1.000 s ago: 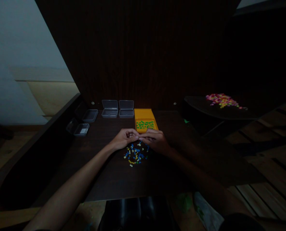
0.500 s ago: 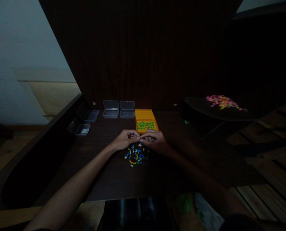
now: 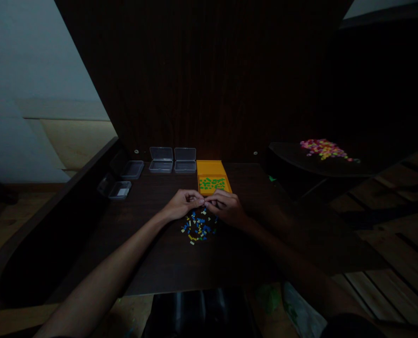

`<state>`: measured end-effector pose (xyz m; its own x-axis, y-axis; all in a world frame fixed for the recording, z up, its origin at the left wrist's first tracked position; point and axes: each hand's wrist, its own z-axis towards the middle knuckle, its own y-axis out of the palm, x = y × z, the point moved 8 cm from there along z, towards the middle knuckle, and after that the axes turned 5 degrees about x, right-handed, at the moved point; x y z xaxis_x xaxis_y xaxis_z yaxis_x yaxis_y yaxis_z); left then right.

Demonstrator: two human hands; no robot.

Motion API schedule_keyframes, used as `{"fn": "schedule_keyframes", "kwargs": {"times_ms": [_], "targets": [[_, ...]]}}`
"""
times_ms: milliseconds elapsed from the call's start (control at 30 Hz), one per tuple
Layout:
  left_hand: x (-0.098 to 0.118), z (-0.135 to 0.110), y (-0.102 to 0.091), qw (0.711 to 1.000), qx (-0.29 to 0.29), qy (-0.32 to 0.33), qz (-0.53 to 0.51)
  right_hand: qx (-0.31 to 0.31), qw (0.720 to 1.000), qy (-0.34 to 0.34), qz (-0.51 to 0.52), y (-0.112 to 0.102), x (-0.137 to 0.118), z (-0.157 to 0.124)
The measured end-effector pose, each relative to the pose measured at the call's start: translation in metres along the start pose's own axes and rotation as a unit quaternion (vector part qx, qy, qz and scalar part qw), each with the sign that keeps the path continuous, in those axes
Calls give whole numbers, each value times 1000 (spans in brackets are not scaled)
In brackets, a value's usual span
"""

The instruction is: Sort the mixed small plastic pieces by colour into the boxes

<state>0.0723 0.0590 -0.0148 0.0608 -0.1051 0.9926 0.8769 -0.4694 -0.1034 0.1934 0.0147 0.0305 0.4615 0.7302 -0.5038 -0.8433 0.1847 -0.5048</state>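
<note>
Rm v. dim; am watching one person working at a dark bench [image 3: 166, 274]. L hand [image 3: 183, 204] & R hand [image 3: 226, 206] are meeting tip to tip, just above the far edge of a loose heap of small blocks [image 3: 199, 228] — blue, yellow, pale, a few green. Both grips: fingertips pressing together, thumb to finger. Can't tell if a block is sitting btwn them; too small & dark.

Heap is lying on the bench, below & btwn the wrists. Yellow box [image 3: 209, 167] is standing just beyond the hands, lid up, its tray holding many green pcs [image 3: 212, 183]; R hand is partly covering the near rim.

L of the yellow box, 2 clear boxes are standing side by side, lids up: the nearer one [image 3: 185, 166] & its neighbor [image 3: 161, 166]. Farther L, a third clear box [image 3: 134, 170] is lying by the side panel, w/ a fourth [image 3: 119, 190] in front, holding something white.

Off R, well apart, a pile of bright beads [image 3: 323, 148], pink/yellow/orange, is resting on a dark shelf [image 3: 290, 157].
</note>
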Motion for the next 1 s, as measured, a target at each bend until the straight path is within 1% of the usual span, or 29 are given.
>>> {"fn": "schedule_keyframes", "kwargs": {"times_ms": [100,200,333,433,500,567,633,700,833,933,1000], "targets": [[1,0,-1,1000,15,2,0,8,999,-32,-17,0,-4,-1],[2,0,-2,1000,23,2,-10,14,998,-49,-30,0,-7,-2],[3,0,0,1000,21,6,-4,6,998,-46,-45,1,-8,1],[7,1,-1,999,31,26,32,5,998,-25,-63,-9,-1,7],[10,1,-5,994,54,47,78,4,996,3,-88,-21,12,13],[13,0,-11,985,84,71,134,-2,992,48,-115,-36,32,20],[15,-1,-15,971,106,93,191,-26,985,90,-145,-46,54,24],[15,-1,-17,960,114,107,233,-59,975,125,-177,-51,75,27],[14,-1,-18,952,104,119,262,-124,955,153,-221,-46,103,30],[12,0,-19,951,100,124,264,-160,944,159,-240,-37,114,32],[10,1,-21,950,97,130,266,-187,932,166,-262,-32,120,33]]}}
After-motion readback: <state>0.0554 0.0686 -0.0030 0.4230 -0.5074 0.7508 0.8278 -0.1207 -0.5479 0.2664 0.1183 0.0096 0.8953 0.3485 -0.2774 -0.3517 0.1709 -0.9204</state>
